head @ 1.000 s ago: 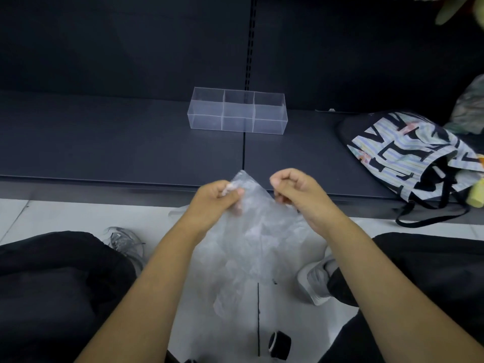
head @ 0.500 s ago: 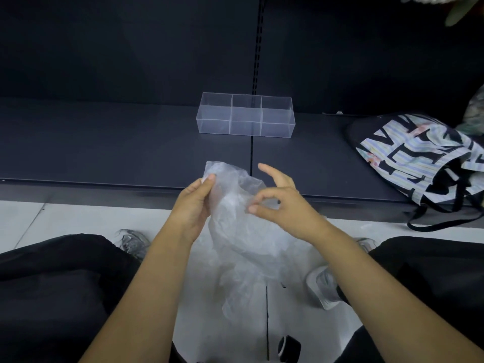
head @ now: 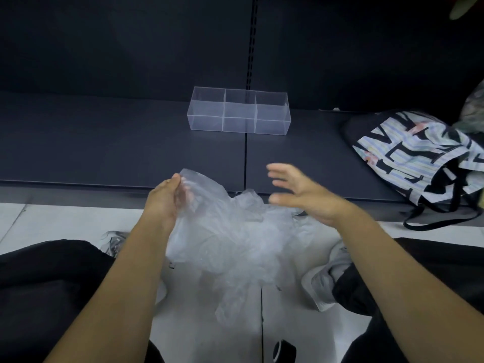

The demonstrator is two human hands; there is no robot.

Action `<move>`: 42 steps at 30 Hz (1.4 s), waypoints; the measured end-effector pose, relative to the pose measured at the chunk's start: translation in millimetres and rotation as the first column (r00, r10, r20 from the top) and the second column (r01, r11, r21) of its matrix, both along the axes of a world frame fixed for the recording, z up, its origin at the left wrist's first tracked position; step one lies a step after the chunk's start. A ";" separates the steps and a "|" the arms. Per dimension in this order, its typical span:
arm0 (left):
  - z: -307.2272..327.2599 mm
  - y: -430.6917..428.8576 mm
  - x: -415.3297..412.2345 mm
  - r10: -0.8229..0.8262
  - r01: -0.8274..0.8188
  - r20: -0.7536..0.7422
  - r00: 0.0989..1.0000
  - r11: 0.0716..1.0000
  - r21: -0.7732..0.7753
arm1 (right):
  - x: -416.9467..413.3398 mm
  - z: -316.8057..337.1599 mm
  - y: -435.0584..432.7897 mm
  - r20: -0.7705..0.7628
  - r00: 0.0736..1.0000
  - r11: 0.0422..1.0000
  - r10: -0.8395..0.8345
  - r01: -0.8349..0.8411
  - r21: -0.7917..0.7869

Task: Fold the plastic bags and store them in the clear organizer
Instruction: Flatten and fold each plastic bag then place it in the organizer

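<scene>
my left hand (head: pixel 165 203) grips the crinkled, filmy plastic bag (head: pixel 230 242) over white floor tiles (head: pixel 65 221); my right hand (head: pixel 301 195) is spread wide, holding nothing. the boxy clear organizer (head: pixel 239 112) sits beyond on a dark matte shelf (head: pixel 104 142).

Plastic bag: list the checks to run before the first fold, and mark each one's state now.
1. Left hand has a grip on the plastic bag at its top edge: ok.
2. Right hand holds the bag: not ok, it is open with fingers spread.
3. Bag smoothed flat: not ok, crumpled.
4. Clear organizer has room: ok, its compartments look empty.
5. Organizer upright on the shelf: ok.
6. Bag free of tears: cannot tell.
</scene>
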State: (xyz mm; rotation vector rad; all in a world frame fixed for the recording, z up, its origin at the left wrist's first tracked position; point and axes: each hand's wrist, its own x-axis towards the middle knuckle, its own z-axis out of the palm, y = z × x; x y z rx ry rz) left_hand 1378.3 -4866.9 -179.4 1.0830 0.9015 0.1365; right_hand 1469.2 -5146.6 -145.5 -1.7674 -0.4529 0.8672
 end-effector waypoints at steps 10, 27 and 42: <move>-27.2 22.8 39.8 0.035 -0.036 -0.070 0.997 0.999 -0.011 | 27.5 -60.6 33.1 -0.058 0.991 0.992 -0.124 0.122 -0.033; -50.4 74.9 131.0 0.131 -0.134 -0.233 0.964 0.991 0.004 | 128.8 -39.9 29.8 -0.354 0.918 0.882 -0.181 0.311 0.355; -20.9 24.8 98.1 0.059 -0.068 -0.160 0.985 0.996 -0.049 | 86.7 -38.3 37.4 0.313 0.939 0.905 -0.142 0.251 -0.344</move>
